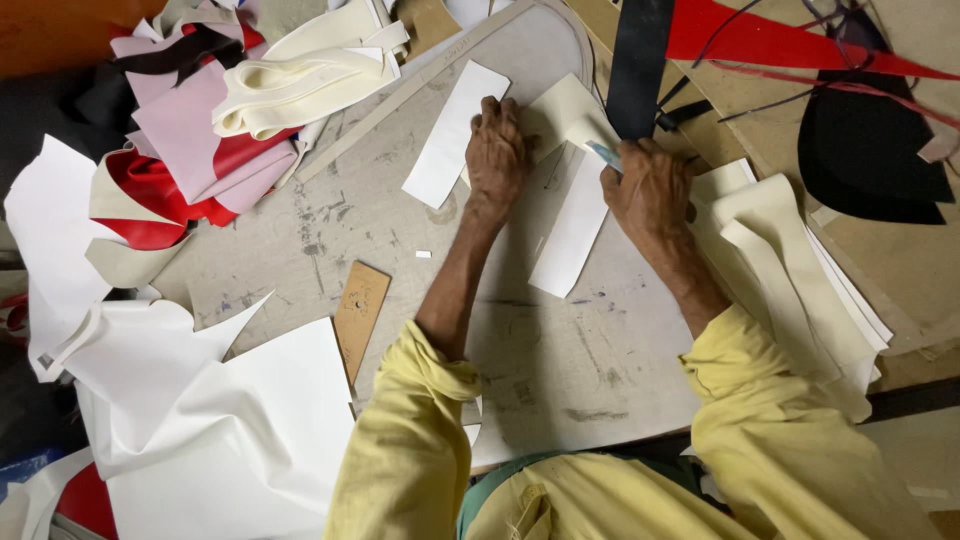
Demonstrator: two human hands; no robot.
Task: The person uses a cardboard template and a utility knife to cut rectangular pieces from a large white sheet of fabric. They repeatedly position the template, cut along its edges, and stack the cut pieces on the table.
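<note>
My left hand (497, 150) presses flat on a cream-coloured sheet piece (560, 112) lying on the grey cutting board (560, 340). My right hand (650, 190) is closed around a small knife with a blue-grey handle (603, 155), its tip at the edge of that cream piece. A long white cut strip (572, 230) lies just below the two hands. Another white rectangular strip (455, 133) rests to the left of my left hand.
Cream cut pieces (790, 270) are stacked at the right. White sheet material (210, 420) spreads at lower left, with red, pink and cream scraps (200, 140) at upper left. A brown cardboard template (359, 310) lies on the board. Black and red pieces (860, 150) sit at upper right.
</note>
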